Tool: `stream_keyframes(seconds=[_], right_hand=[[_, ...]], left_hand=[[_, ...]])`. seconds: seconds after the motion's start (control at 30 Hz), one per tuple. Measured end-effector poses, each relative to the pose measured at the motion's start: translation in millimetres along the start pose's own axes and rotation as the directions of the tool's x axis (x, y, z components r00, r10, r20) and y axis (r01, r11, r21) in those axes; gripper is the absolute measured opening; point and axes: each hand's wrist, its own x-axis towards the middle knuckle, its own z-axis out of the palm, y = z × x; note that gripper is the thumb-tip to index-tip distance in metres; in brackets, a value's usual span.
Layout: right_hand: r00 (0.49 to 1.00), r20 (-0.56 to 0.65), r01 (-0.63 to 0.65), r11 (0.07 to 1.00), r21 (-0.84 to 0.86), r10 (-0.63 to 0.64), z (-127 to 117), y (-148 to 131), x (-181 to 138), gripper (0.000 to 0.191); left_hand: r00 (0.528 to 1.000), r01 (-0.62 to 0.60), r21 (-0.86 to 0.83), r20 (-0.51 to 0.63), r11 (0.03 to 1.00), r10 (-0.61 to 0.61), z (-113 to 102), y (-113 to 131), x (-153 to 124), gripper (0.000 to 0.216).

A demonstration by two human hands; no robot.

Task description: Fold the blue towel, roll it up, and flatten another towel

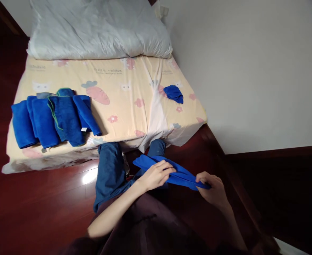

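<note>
A folded strip of blue towel [183, 177] stretches across my lap, slanting down to the right. My left hand [158, 174] lies over its middle, fingers curled onto the fabric; its thumb side is partly hidden. At the right end, my right hand [213, 187] pinches the towel between thumb and fingers. On the bed to the left, several folded towels lie side by side: blue towels [24, 124] and a darker blue towel with green edging [68, 120]. A small crumpled blue cloth [174, 94] rests on the bed's right side.
The bed [124, 106] has a yellow sheet with carrot and flower prints. Across its far end lies a large pale pillow or quilt [100, 32]. A grey-white wall [251, 78] stands on the right. The dark red wooden floor [65, 205] surrounds my legs.
</note>
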Motion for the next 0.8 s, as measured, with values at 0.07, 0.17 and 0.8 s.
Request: stream_keyframes(seconds=[0.07,0.17,0.8], right_hand=[[0.999,-0.019,0.040,0.999,0.012,-0.040,3.4,0.2,-2.3,0.017],[0.992,-0.042,0.123,0.992,0.041,-0.121,4.8,0.9,-4.3,0.021],[0.940,0.138,-0.321,0.946,0.055,0.311,18.1,57.9,8.3,0.029]], left_hand=[[0.995,0.104,0.101,0.000,0.989,-0.105,-5.1,-15.5,-16.6,0.037],[0.954,0.298,0.223,-0.025,0.928,-0.300,-17.2,-43.2,-46.7,0.039],[0.589,0.657,0.176,-0.726,0.733,-0.355,-155.6,-13.6,-281.9,0.034]])
